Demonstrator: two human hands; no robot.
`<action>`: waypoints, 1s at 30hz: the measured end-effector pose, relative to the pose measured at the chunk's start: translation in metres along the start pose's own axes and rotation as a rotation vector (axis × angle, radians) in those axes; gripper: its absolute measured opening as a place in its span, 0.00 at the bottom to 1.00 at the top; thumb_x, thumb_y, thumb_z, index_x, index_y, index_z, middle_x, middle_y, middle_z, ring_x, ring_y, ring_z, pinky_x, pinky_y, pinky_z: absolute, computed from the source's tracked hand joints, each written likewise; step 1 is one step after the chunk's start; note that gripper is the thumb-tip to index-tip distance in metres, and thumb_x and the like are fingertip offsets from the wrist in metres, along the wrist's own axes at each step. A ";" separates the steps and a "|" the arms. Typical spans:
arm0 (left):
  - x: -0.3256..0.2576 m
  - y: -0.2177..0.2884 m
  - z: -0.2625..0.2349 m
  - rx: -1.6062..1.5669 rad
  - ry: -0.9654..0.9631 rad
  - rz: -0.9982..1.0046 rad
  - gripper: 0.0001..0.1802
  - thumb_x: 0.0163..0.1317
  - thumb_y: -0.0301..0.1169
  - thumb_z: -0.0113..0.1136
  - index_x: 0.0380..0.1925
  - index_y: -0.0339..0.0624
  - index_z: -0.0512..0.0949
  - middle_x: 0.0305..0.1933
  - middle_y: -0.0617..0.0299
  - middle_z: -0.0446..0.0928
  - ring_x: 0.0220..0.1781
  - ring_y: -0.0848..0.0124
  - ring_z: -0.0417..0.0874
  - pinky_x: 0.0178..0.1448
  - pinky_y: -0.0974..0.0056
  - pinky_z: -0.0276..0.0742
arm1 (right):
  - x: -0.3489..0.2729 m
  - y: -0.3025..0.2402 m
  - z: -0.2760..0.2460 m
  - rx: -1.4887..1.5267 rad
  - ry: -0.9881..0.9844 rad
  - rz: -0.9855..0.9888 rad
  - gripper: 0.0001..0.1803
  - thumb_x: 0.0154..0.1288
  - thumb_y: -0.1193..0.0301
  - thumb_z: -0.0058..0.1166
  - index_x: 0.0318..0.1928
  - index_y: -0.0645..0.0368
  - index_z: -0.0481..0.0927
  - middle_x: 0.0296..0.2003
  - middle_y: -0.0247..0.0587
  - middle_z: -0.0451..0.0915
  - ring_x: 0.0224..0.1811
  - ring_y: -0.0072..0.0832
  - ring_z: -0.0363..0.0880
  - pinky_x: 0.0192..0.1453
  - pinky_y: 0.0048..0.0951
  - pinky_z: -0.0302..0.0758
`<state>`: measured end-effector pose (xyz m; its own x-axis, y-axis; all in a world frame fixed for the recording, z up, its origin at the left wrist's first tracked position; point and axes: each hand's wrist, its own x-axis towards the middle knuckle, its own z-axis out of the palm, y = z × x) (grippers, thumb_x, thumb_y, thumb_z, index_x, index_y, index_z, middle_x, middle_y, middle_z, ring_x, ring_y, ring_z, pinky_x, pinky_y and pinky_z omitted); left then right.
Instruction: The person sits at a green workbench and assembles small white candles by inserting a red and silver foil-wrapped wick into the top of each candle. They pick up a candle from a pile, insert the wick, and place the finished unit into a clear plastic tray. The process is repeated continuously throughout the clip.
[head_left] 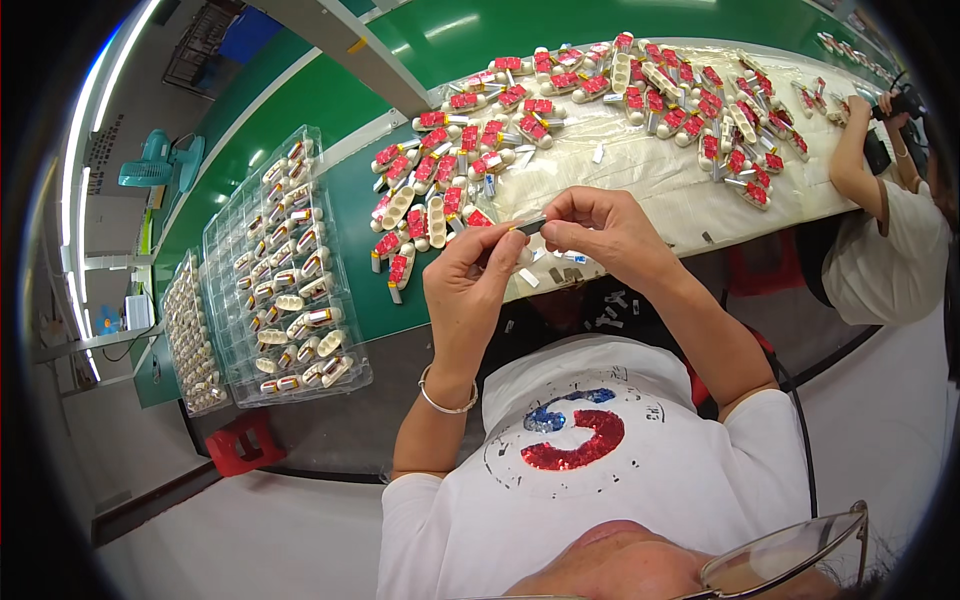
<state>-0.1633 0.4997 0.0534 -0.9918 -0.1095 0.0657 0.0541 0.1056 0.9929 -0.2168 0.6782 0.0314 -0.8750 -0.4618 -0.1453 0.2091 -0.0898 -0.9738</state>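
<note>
In front of my chest, just over the table's near edge, both hands meet at a small dark strip-like piece (530, 227). My left hand (468, 275) pinches one end between thumb and finger. My right hand (612, 238) grips the other end, its fingers curled closed. Partly covered by fingertips, the piece does not show its exact kind. Beyond my left hand lie many cream oval casings with red labels and silver cylinders (491, 134). One cream casing (437, 222) there shows a row of round hollows. Small white and blue scraps (570, 258) sit below my hands.
Clear plastic trays (357, 368) filled with cream casings stand at left. More red-labelled casings (708, 148) cover the plastic-sheeted table (590, 190) to the right. A metal post (375, 62) rises behind. Another person's arm (850, 150) reaches in at far right. A red stool (243, 446) is lower left.
</note>
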 end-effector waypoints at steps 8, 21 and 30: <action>0.000 -0.001 -0.002 -0.133 0.021 -0.064 0.08 0.64 0.24 0.62 0.40 0.29 0.82 0.35 0.58 0.82 0.35 0.77 0.83 0.41 0.73 0.80 | 0.000 0.008 0.004 0.137 -0.011 -0.068 0.08 0.62 0.74 0.57 0.40 0.65 0.79 0.33 0.34 0.82 0.37 0.17 0.80 0.45 0.23 0.77; 0.003 -0.011 -0.007 -0.244 0.017 -0.164 0.09 0.64 0.28 0.62 0.40 0.32 0.83 0.34 0.57 0.84 0.34 0.76 0.83 0.39 0.73 0.79 | -0.003 0.007 0.004 0.233 -0.058 -0.092 0.09 0.66 0.76 0.55 0.45 0.67 0.80 0.35 0.37 0.83 0.37 0.20 0.82 0.46 0.21 0.78; 0.000 -0.025 -0.003 -0.714 -0.205 -0.452 0.12 0.69 0.35 0.56 0.43 0.37 0.80 0.34 0.58 0.84 0.31 0.72 0.86 0.29 0.74 0.79 | 0.000 0.015 0.015 0.102 -0.028 -0.411 0.14 0.61 0.73 0.63 0.49 0.56 0.83 0.43 0.34 0.82 0.47 0.19 0.77 0.53 0.24 0.74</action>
<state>-0.1641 0.4941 0.0293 -0.9334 0.1964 -0.3004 -0.3583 -0.5583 0.7483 -0.2072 0.6639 0.0191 -0.8825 -0.3935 0.2578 -0.1113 -0.3578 -0.9272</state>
